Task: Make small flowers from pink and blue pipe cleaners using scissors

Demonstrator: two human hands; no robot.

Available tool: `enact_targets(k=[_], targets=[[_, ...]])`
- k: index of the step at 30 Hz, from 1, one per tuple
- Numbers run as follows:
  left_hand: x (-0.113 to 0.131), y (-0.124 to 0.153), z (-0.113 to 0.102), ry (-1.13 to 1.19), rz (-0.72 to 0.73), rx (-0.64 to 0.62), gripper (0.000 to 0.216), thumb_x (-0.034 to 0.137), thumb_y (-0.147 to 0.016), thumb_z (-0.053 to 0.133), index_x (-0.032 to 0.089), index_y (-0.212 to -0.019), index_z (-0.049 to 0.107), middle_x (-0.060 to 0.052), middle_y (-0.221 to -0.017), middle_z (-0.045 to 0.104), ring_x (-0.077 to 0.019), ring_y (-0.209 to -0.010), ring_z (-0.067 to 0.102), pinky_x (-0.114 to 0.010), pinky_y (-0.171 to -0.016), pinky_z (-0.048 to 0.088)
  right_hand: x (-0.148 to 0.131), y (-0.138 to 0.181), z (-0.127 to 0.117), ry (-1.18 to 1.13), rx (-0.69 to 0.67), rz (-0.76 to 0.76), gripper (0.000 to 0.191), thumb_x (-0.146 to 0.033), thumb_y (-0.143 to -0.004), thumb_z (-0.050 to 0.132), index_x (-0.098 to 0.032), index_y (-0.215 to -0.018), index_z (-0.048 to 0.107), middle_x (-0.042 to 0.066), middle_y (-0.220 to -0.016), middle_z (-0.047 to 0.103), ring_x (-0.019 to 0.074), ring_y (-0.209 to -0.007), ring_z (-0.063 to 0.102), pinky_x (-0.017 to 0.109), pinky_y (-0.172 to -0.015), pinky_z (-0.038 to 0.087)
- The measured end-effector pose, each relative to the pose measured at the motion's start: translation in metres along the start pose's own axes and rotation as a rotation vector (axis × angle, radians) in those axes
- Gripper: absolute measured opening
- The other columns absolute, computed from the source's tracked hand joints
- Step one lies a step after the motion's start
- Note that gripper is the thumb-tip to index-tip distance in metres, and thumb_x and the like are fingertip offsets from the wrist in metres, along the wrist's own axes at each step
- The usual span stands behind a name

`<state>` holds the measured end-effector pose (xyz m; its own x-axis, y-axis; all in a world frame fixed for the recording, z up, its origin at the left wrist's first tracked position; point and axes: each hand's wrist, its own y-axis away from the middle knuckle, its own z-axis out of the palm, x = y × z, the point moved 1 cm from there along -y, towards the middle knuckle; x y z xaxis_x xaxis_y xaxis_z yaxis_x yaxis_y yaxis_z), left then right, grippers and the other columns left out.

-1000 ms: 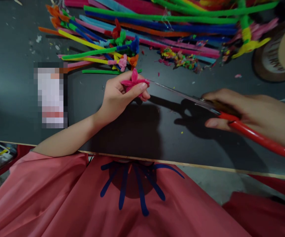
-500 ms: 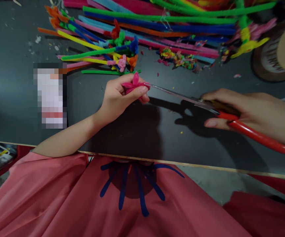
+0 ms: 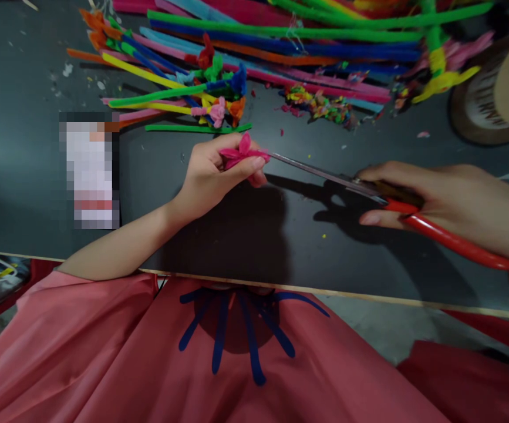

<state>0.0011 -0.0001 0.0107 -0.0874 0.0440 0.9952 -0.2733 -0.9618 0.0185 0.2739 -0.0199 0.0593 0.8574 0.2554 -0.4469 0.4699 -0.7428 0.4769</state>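
Between the thumb and fingers of my left hand (image 3: 219, 170) is a pink pipe-cleaner flower (image 3: 242, 151), its petals standing up and to the left. My right hand (image 3: 434, 188) is wrapped round red-handled scissors (image 3: 324, 174). Their long blades look nearly closed and point left, with the tip at the flower's right edge by my left thumb. Whether the blades have a petal between them is too small to tell. Both hands are above the dark table (image 3: 184, 241), and their shadows fall on it.
Bright pipe cleaners (image 3: 280, 41) lie across the back, with twisted pipe-cleaner flowers (image 3: 219, 100) at left. Beside them is a heap of coloured clippings (image 3: 320, 106). A blurred-out rectangular object (image 3: 91, 170) lies left of my forearm. A brown round container (image 3: 478, 111) stands at right.
My right hand and the scissors have shifted slightly left and the blades look a little more closed. The pink flower has tilted slightly in my left hand, which is nearly still.
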Motion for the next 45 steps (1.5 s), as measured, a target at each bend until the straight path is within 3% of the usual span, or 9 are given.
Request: enact_targets(k=[4, 8, 11, 15, 20, 27, 32, 36, 45], targets=[[-0.002, -0.001, 0.0, 0.038, -0.05, 0.014, 0.006, 0.021, -0.078, 0.062, 0.016, -0.075, 0.063, 0.007, -0.058, 0.067, -0.0044, -0.05, 0.063, -0.017, -0.053, 0.054, 0.006, 0.001, 0.003, 0.165, 0.09, 0.089, 0.081, -0.088, -0.069, 0.017, -0.027, -0.107, 0.053, 0.002, -0.076, 0.064, 0.0169, -0.058, 0.058, 0.027, -0.052, 0.041], [-0.004, -0.002, -0.001, 0.057, -0.045, 0.019, 0.011, 0.028, -0.08, 0.062, 0.017, -0.08, 0.063, 0.007, -0.062, 0.068, -0.005, -0.054, 0.064, -0.018, -0.056, 0.056, 0.011, 0.0, 0.006, 0.457, 0.207, 0.152, 0.085, -0.081, -0.075, 0.005, -0.021, -0.116, 0.05, 0.01, -0.087, 0.062, 0.0228, -0.07, 0.059, 0.029, -0.054, 0.035], [-0.006, -0.003, -0.002, 0.091, -0.036, 0.025, 0.021, 0.038, -0.081, 0.059, 0.017, -0.084, 0.063, 0.005, -0.065, 0.069, -0.0058, -0.056, 0.066, -0.02, -0.058, 0.057, 0.007, 0.0, 0.007, 0.584, 0.18, 0.254, 0.087, -0.079, -0.077, 0.004, -0.018, -0.124, 0.045, 0.015, -0.1, 0.063, 0.0258, -0.079, 0.061, 0.028, -0.05, 0.029], [-0.008, -0.003, -0.003, 0.119, -0.052, 0.019, 0.025, 0.041, -0.082, 0.058, 0.017, -0.086, 0.063, 0.003, -0.069, 0.071, -0.0066, -0.058, 0.067, -0.021, -0.061, 0.057, -0.002, 0.001, 0.007, 0.67, 0.186, 0.27, 0.082, -0.074, -0.082, 0.007, -0.014, -0.124, 0.045, 0.018, -0.103, 0.062, 0.0291, -0.089, 0.062, 0.029, -0.051, 0.029], [-0.009, -0.003, -0.004, 0.113, -0.062, 0.012, 0.024, 0.04, -0.083, 0.057, 0.018, -0.088, 0.063, 0.004, -0.071, 0.071, -0.0066, -0.059, 0.068, -0.02, -0.061, 0.057, -0.005, 0.004, 0.008, 0.662, 0.265, 0.267, 0.082, -0.075, -0.081, 0.007, -0.015, -0.123, 0.044, 0.017, -0.103, 0.062, 0.0316, -0.089, 0.064, 0.03, -0.05, 0.027], [-0.003, -0.003, -0.001, 0.133, -0.094, 0.041, 0.025, 0.04, -0.085, 0.054, 0.017, -0.086, 0.063, 0.003, -0.067, 0.071, -0.0076, -0.058, 0.068, -0.02, -0.058, 0.056, -0.009, 0.0, 0.017, 0.658, 0.228, 0.085, 0.078, -0.074, -0.081, 0.007, -0.018, -0.116, 0.049, 0.011, -0.095, 0.066, 0.028, -0.08, 0.065, 0.032, -0.051, 0.039], [-0.001, -0.003, 0.0, 0.128, -0.108, 0.039, 0.026, 0.039, -0.086, 0.053, 0.015, -0.086, 0.063, 0.001, -0.068, 0.072, -0.0088, -0.059, 0.069, -0.02, -0.058, 0.056, -0.003, -0.006, 0.016, 0.65, 0.227, 0.237, 0.071, -0.071, -0.083, 0.026, -0.015, -0.121, 0.046, 0.014, -0.095, 0.065, 0.028, -0.074, 0.064, 0.03, -0.049, 0.032], [-0.003, -0.003, 0.0, 0.206, -0.085, 0.042, 0.025, 0.037, -0.087, 0.053, 0.015, -0.086, 0.064, 0.002, -0.067, 0.072, -0.0088, -0.057, 0.068, -0.019, -0.056, 0.056, 0.007, -0.009, 0.01, 0.598, 0.248, 0.318, 0.077, -0.073, -0.082, 0.022, -0.013, -0.126, 0.043, 0.017, -0.098, 0.065, 0.0294, -0.076, 0.063, 0.03, -0.052, 0.031], [-0.008, -0.008, -0.003, 0.203, -0.017, 0.088, 0.012, 0.027, -0.085, 0.056, 0.018, -0.084, 0.064, 0.007, -0.052, 0.061, -0.0016, -0.045, 0.056, -0.012, -0.043, 0.045, 0.014, -0.004, -0.001, 0.245, 0.071, 0.17, 0.093, -0.091, -0.063, 0.012, -0.024, -0.116, 0.05, 0.008, -0.088, 0.063, 0.0212, -0.069, 0.058, 0.029, -0.054, 0.038]])
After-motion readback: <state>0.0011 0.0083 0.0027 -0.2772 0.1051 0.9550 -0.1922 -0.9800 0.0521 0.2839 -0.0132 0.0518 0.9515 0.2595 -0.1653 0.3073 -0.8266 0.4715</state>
